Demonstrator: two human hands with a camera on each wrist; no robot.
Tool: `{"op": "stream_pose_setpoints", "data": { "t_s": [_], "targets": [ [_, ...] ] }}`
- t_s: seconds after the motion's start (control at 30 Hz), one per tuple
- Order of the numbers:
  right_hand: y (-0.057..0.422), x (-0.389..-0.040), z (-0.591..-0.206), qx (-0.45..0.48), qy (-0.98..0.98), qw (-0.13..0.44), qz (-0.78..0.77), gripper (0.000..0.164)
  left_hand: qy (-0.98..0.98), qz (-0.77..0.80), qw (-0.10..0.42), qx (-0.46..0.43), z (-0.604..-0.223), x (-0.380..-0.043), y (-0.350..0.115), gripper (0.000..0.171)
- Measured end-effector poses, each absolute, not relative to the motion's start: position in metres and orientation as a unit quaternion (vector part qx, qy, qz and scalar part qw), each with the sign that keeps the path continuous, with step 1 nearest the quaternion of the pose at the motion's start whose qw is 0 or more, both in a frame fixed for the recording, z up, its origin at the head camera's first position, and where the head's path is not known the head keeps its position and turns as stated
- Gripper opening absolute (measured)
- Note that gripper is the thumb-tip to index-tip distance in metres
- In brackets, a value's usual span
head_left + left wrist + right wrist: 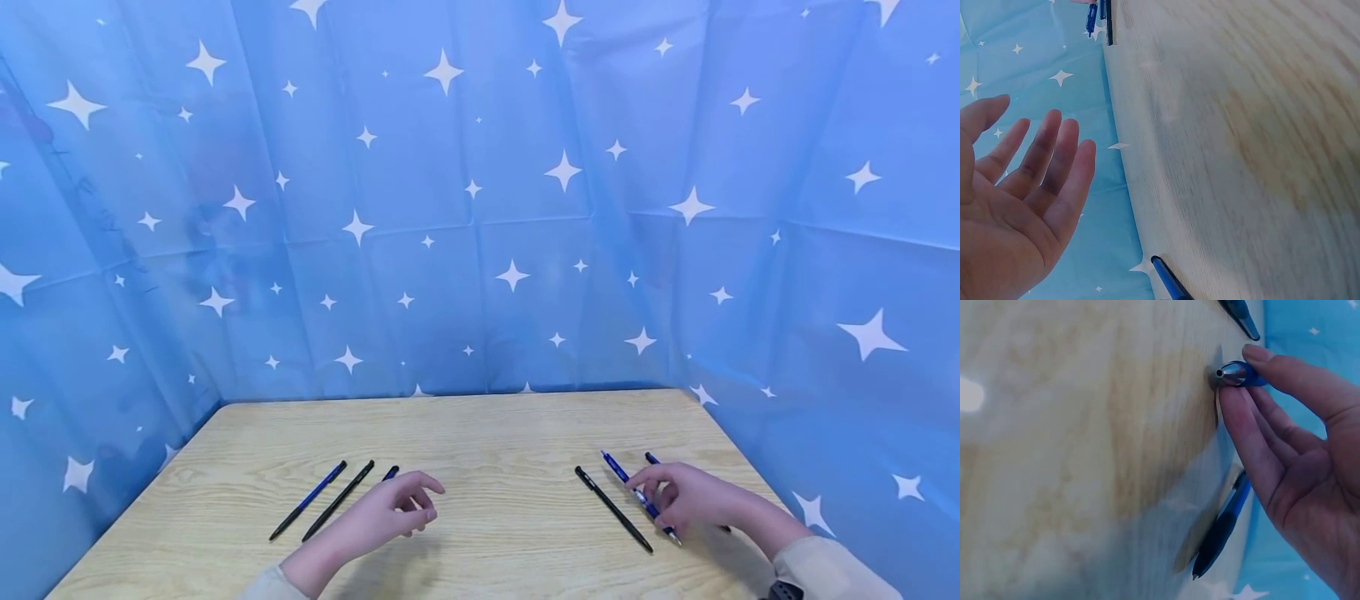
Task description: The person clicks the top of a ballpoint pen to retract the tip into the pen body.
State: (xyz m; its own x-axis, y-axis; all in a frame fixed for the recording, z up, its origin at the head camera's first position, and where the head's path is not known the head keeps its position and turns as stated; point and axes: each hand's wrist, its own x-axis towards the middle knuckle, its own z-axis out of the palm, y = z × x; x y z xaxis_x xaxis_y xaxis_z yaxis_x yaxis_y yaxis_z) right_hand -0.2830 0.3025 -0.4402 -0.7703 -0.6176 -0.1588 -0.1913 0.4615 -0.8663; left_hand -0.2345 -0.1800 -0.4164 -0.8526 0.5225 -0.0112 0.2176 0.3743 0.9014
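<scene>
My right hand (686, 496) pinches a blue pen (617, 467) between thumb and fingers, over the right part of the table. Its silver tip (1231, 374) points toward the camera in the right wrist view. To its left lies a black pen (613, 508), and another pen (651, 457) is mostly hidden under the hand. My left hand (386, 510) hovers palm-inward with loosely bent fingers and nothing in them. Beside it lie a blue-and-black pen (309, 500), a black pen (341, 498) and a third pen (391, 472) largely covered by the hand.
The pens lie on a light wood-grain table (487, 450). Blue curtains (480, 317) with white stars stand along its back and both sides. A dark wristband (784, 590) shows at the right sleeve.
</scene>
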Motion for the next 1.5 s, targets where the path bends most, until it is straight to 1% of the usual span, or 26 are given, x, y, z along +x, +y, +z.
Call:
{"op": "stream_pose_setpoints", "data": {
  "t_s": [0.13,0.27,0.4,0.57,0.8,0.93,1.17,1.5],
  "targets": [
    [0.305,-0.288,-0.441,-0.242,0.832,0.23,-0.443,0.054,0.817,0.509,0.151,0.226,-0.418,-0.235,-0.18,0.031],
    [0.306,-0.291,-0.442,-0.245,0.829,0.238,-0.443,0.05,0.815,0.511,0.152,0.227,-0.419,-0.235,-0.18,0.032],
    [0.307,-0.292,-0.444,-0.245,0.823,0.246,-0.449,0.046,0.814,0.511,0.153,0.23,-0.42,-0.234,-0.18,0.031],
    [0.31,-0.291,-0.44,-0.236,0.825,0.246,-0.451,0.046,0.819,0.501,0.154,0.233,-0.418,-0.235,-0.177,0.031],
    [0.322,-0.288,-0.43,-0.25,0.835,0.21,-0.442,0.047,0.822,0.49,0.149,0.249,-0.414,-0.24,-0.168,0.027],
    [0.334,-0.283,-0.425,-0.254,0.844,0.189,-0.432,0.046,0.816,0.494,0.151,0.259,-0.415,-0.242,-0.159,0.029],
    [0.351,-0.282,-0.42,-0.268,0.856,0.153,-0.415,0.046,0.822,0.48,0.146,0.268,-0.413,-0.245,-0.142,0.023],
    [0.363,-0.287,-0.435,-0.244,0.849,0.176,-0.434,0.052,0.823,0.469,0.147,0.285,-0.421,-0.251,-0.118,0.024]
  ]
}}
